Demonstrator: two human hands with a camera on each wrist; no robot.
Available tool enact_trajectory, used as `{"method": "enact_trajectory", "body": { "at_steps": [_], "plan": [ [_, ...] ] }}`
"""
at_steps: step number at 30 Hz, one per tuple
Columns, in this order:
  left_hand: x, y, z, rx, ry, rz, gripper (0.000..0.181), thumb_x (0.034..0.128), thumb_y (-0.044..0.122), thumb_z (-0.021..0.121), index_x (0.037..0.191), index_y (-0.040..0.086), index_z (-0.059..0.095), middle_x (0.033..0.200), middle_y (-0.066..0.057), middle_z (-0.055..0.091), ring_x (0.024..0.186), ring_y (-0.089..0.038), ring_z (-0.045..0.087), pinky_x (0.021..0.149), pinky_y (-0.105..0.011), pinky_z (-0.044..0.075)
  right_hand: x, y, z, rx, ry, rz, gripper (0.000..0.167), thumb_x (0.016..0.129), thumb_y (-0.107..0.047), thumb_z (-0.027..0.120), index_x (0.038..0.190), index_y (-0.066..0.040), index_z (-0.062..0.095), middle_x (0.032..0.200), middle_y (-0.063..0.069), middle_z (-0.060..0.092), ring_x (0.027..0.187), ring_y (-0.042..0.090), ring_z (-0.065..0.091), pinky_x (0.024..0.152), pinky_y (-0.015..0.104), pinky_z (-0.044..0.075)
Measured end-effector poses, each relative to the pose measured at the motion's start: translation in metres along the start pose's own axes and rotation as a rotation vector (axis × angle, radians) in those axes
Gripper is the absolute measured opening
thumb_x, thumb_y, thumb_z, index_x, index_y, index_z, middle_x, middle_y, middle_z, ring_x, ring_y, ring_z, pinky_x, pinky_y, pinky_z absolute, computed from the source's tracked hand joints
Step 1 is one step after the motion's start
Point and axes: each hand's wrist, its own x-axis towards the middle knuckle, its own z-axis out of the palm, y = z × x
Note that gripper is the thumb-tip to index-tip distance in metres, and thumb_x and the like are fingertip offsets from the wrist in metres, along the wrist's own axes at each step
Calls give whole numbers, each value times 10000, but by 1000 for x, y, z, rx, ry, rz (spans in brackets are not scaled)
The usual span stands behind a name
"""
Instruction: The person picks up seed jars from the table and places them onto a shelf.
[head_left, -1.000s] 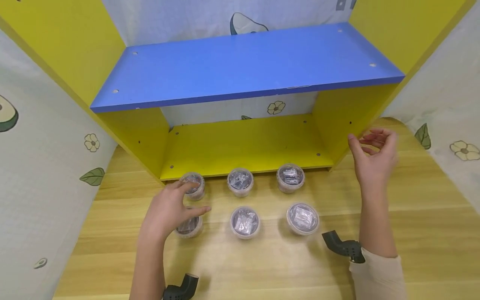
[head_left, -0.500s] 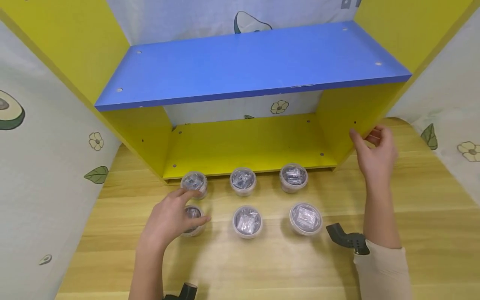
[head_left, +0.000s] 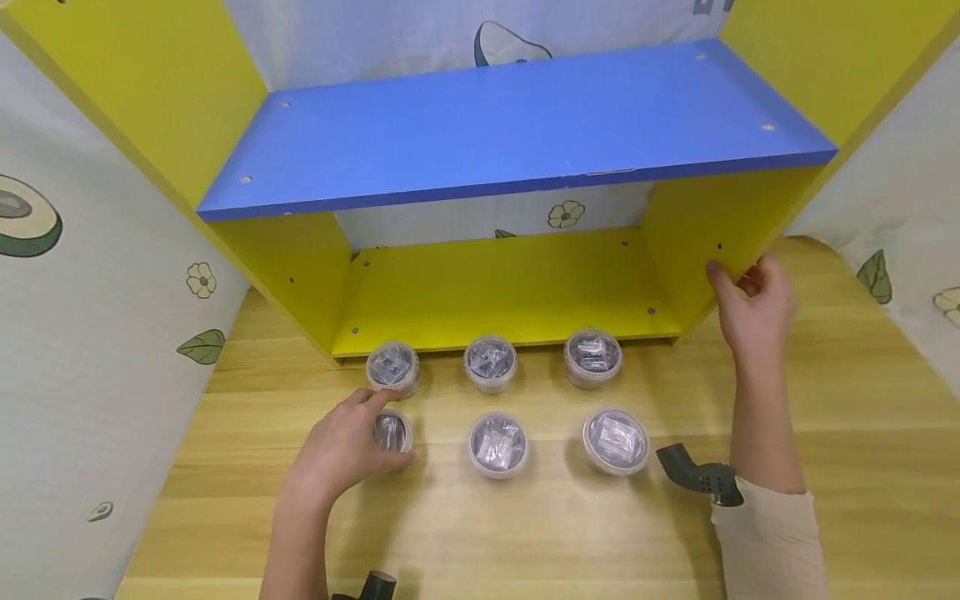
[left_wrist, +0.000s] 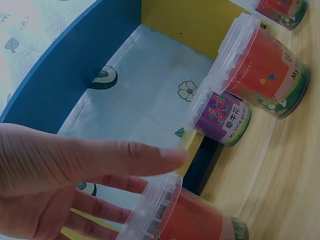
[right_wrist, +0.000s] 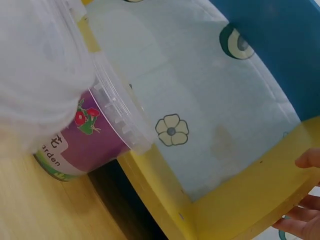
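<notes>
Clear-lidded tubs stand in two rows, front [head_left: 498, 447] and back [head_left: 489, 363]. My left hand [head_left: 339, 446] is around the front-left tub [head_left: 392, 432], thumb on the near side and fingers on the far side. In the left wrist view the thumb of that hand [left_wrist: 75, 170] is straight above the lid of a red tub [left_wrist: 195, 220], its other fingers partly behind the lid; contact is unclear. My right hand [head_left: 757, 312] grips the front edge of the yellow right side panel [head_left: 720, 225], thumb inside, fingers outside. The right wrist view shows this hand [right_wrist: 307, 205] at the panel's edge.
A blue shelf board [head_left: 517, 125] spans the unit above a yellow bottom board [head_left: 495, 292]. The back row of tubs is close to the unit's front edge. Wooden tabletop [head_left: 555, 533] lies in front, with patterned cloth [head_left: 97, 358] at the sides.
My right hand has come onto the side panel and closed around its edge. My left hand has shifted slightly down and right, from between the two left tubs to around the front-left one.
</notes>
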Motion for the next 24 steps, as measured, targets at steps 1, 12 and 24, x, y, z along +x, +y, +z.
{"method": "enact_trajectory", "body": {
  "at_steps": [1,12,24],
  "plan": [
    [0,0,0,-4,-6,-5,717,614,356,830,1246,155,559,1231,-126,552,1004,-299,567,839,-497,459,0,0,0,3,-1,1,309,830,-157,640,1135,-190,604,1114,-95,561,922,38,567,742,123,431],
    [0,0,4,25,-23,13,549,625,264,810,1112,116,603,1107,-96,576,916,-254,566,784,-429,480,0,4,2,-39,-7,10,231,853,-200,621,1083,-192,600,980,-141,612,876,-41,580,713,100,434],
    [0,0,4,37,-38,-3,562,632,232,800,1130,113,567,1081,-100,564,952,-267,540,735,-430,482,0,7,1,-96,-16,-30,236,884,-231,576,1111,-170,599,950,-172,606,872,-55,569,721,120,427]
  ]
}}
